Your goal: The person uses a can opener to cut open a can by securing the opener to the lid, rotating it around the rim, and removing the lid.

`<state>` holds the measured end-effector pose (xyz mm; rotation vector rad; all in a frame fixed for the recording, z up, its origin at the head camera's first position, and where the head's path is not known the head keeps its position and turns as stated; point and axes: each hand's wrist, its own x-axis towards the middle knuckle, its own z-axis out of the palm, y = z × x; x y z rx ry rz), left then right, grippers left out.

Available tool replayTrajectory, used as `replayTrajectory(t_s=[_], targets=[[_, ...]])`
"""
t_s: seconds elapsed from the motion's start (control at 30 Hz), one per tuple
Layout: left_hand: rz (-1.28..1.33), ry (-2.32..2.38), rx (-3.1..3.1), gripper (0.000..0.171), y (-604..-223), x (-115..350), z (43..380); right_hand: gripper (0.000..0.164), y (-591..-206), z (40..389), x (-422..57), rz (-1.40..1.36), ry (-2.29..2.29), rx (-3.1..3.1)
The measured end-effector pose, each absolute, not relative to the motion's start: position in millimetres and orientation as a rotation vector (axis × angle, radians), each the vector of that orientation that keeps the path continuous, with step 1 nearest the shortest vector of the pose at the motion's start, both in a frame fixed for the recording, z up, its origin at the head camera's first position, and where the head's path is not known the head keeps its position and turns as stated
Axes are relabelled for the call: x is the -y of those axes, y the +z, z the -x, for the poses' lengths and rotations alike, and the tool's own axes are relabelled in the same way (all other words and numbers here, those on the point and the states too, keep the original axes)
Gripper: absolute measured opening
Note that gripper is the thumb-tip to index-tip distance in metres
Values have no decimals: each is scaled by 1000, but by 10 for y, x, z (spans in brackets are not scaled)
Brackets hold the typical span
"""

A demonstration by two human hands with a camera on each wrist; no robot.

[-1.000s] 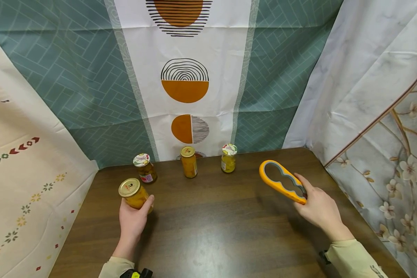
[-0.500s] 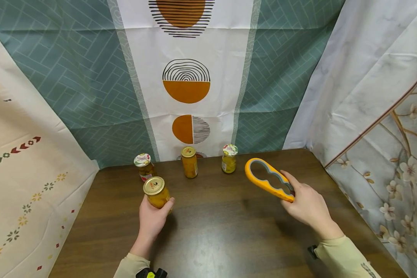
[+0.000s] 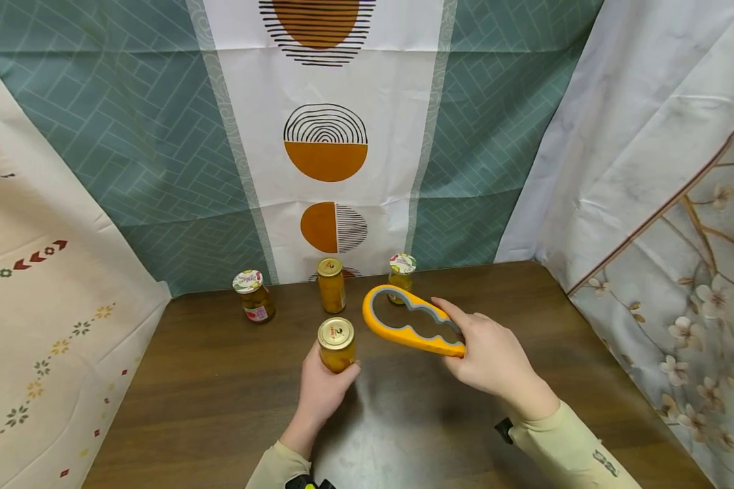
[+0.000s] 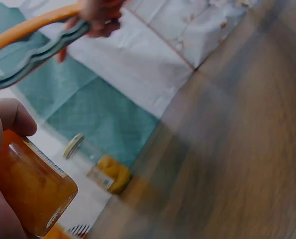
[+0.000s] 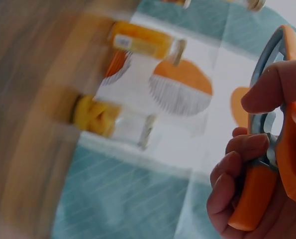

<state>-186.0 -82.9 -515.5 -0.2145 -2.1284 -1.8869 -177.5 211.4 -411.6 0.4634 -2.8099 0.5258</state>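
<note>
One likely heavy, breakable jar (image 3: 337, 358), best held below its lid (image 3: 336, 331), fills our curled left fingers (image 4: 16, 115), right fingers (image 3: 450, 310) gripping an opener (image 3: 431, 346).

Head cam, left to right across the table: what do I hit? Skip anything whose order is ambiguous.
Jar with a patterned lid → left hand gripping a gold-lidded jar → orange looped tool → right hand holding that tool's end.
</note>
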Motion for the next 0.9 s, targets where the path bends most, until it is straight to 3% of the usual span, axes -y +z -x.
replayTrajectory(t_s=[0.17,0.47,0.9], targets=[[269,-1894,2175,54,-5168,686,1820,86,-4038,1754,-1882,-550,522,2771],[341,-1852,2238,48,-5233,515,1751,88,-4009,1725,-1580,-682,430,2733],[398,-1861,2187,55,-5261,491,1767,82,-4033,1677,-1457,-663,409,2781]])
